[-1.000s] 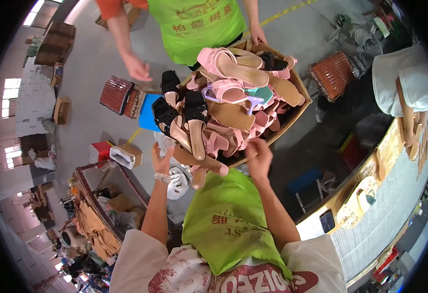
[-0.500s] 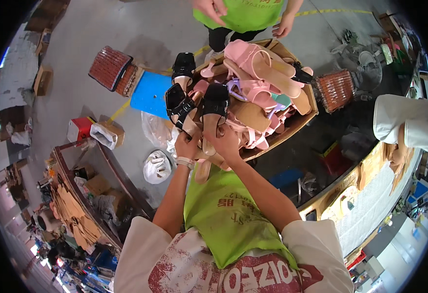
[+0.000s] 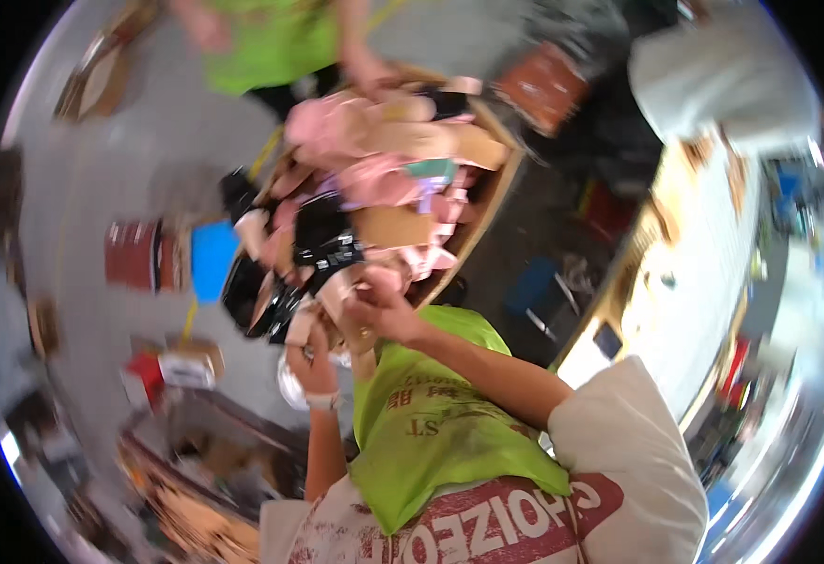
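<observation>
My left hand is closed around the heel end of a black strappy sandal with a pale insole. In my right hand, the fingers grip the heel end of a second black sandal, its toe pointing away from me. Both sandals are held over the near left side of a cardboard box. Pink sandals with tan soles are heaped in that box, with bits of purple and green among them. Another black sandal lies at the heap's left edge. Motion blurs the picture.
Across the box stands a person in a green apron, one hand at the heap. A lit worktable runs along the right. A blue panel and a small white box are at left, with a dark-framed cart nearer me.
The whole view has swung round and blurred. My two sandals have come apart, the left one leaning out to the left. The other person's hand has come down to the heap.
</observation>
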Motion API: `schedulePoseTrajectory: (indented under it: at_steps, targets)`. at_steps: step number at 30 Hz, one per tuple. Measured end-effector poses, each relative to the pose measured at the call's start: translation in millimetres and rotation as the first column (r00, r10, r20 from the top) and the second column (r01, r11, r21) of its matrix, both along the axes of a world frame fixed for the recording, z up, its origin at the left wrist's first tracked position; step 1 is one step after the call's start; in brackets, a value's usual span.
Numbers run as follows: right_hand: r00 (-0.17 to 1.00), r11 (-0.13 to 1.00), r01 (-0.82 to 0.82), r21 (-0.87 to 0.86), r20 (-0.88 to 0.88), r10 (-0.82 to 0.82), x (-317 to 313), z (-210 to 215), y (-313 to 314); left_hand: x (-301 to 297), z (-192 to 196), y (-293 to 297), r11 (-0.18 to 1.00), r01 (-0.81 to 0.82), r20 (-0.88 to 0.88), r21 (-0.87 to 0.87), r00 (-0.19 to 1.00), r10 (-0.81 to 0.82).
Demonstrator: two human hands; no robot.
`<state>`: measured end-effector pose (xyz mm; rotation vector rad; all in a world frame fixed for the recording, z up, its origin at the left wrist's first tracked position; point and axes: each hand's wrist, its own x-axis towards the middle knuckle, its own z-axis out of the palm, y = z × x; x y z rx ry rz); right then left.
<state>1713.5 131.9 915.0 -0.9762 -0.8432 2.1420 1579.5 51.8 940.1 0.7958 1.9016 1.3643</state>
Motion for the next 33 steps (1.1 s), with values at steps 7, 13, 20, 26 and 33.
schedulePoseTrajectory:
  at_steps: [7, 13, 20, 26, 33]
  targets:
    - [0.986, 0.988, 0.116, 0.101, -0.129, -0.103, 144.4, 69.3, 21.7, -21.2, -0.2, -0.1, 0.923, 0.383, -0.084, 0.028, 0.921, -0.380]
    - [0.776, 0.845, 0.528, -0.088, -0.354, -0.522, 319.6, 153.6, -46.2, 147.0, 85.5, 60.9, 0.605, 0.760, 0.465, 0.238, 0.458, -0.758]
    - [-0.110, -0.019, 0.890, 0.456, 0.175, -0.978, 537.8, 197.2, -175.7, 271.8, 86.9, 87.0, -0.081, 0.931, 0.712, 0.355, -0.325, -0.623]
    - [-0.585, 0.076, 0.806, 0.586, 0.810, -0.047, 761.0, 50.8, -386.3, 487.8, 137.9, 46.0, -0.367, 0.893, 0.744, 0.260, -0.427, -0.513]
    - [-0.419, 0.351, 0.900, 0.258, 0.736, 0.532, 838.9, -31.3, -518.8, 797.3, 79.2, -64.2, -0.808, 0.589, 0.147, 0.021, -0.801, -0.580]
